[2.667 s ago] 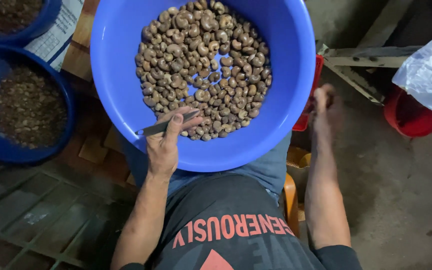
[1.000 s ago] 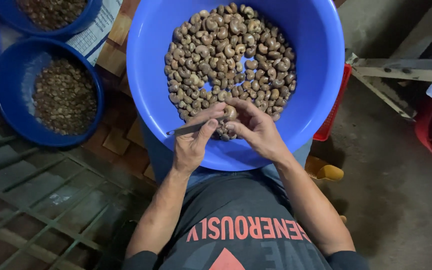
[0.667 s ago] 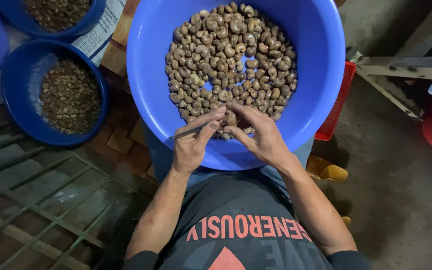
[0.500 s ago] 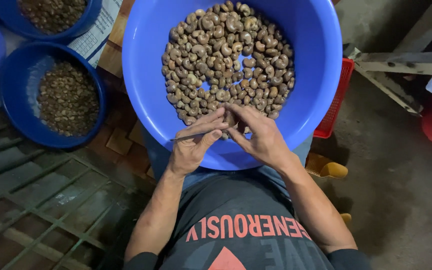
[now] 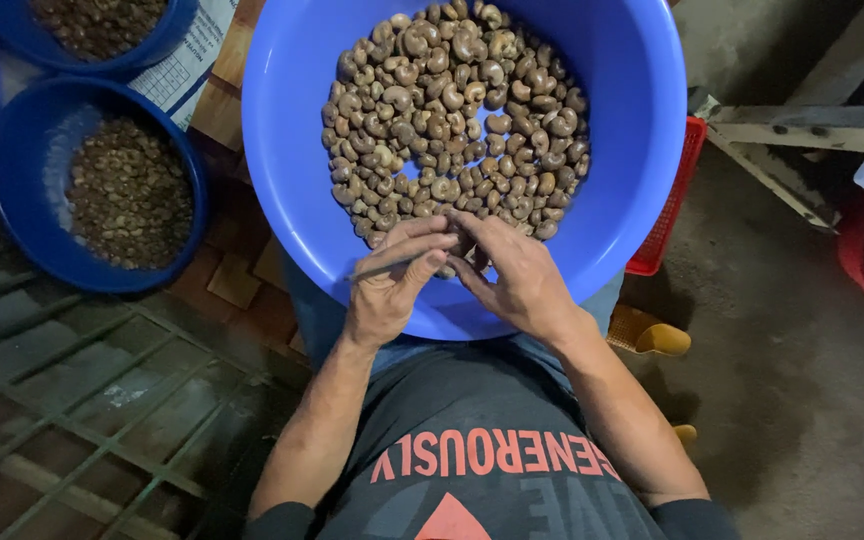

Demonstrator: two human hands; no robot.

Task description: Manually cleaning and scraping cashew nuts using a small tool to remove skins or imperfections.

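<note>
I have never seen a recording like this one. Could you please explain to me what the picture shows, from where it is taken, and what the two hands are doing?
The picture comes from a camera worn on a person's head, looking straight down, so you see their own arms and lap. No machine is here, only bare hands. A large blue basin rests on the lap, holding a heap of brownish curved nuts. The left hand holds a thin metal tool. The right hand meets it at the near edge of the heap, its fingers closed around what seems to be one nut, mostly hidden. To the person's left, on the floor, a smaller blue bowl holds darker small pieces, and another similar bowl shows at the top edge.
</note>
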